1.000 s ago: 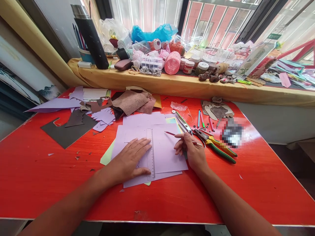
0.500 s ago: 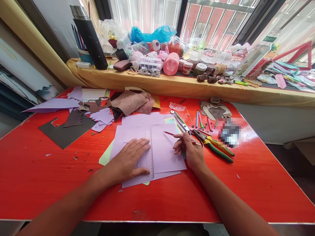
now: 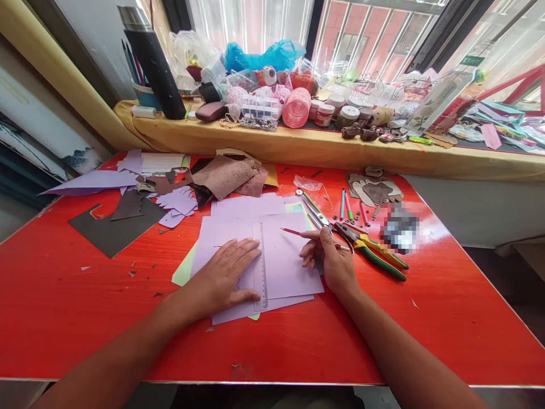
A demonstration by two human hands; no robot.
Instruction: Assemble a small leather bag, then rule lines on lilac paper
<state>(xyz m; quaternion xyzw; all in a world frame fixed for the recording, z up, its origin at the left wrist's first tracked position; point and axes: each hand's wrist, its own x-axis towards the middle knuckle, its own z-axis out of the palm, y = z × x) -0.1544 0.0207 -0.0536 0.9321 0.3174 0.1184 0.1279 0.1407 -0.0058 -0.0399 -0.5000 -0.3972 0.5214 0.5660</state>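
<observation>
Purple paper sheets [image 3: 293, 272] lie overlapped on the red table, in front of me. My left hand [image 3: 227, 272] rests flat on them, fingers stretched out, its fingertips and thumb on the edge of a clear ruler [image 3: 259, 272]. The ruler lies lengthwise, pointing away from me. In my right hand [image 3: 330, 258] is a slim dark red pencil [image 3: 292, 231], held between thumb and fingers above the right side of the paper. Its tip points left and appears apart from the sheet. Some drawn lines show partly beside my left hand.
Right of the paper lie pliers [image 3: 374, 250] with yellow-green handles, scissors [image 3: 313, 207], pens [image 3: 343, 204] and a blurred dark object [image 3: 400, 227]. Leather pieces [image 3: 230, 176] and purple paper cutouts [image 3: 176, 201] lie behind. A crowded windowsill [image 3: 272, 139] runs along the back, with a black flask [image 3: 155, 68].
The view has shifted very slightly. Both hands, the ruler and the pencil stay practically where they were.
</observation>
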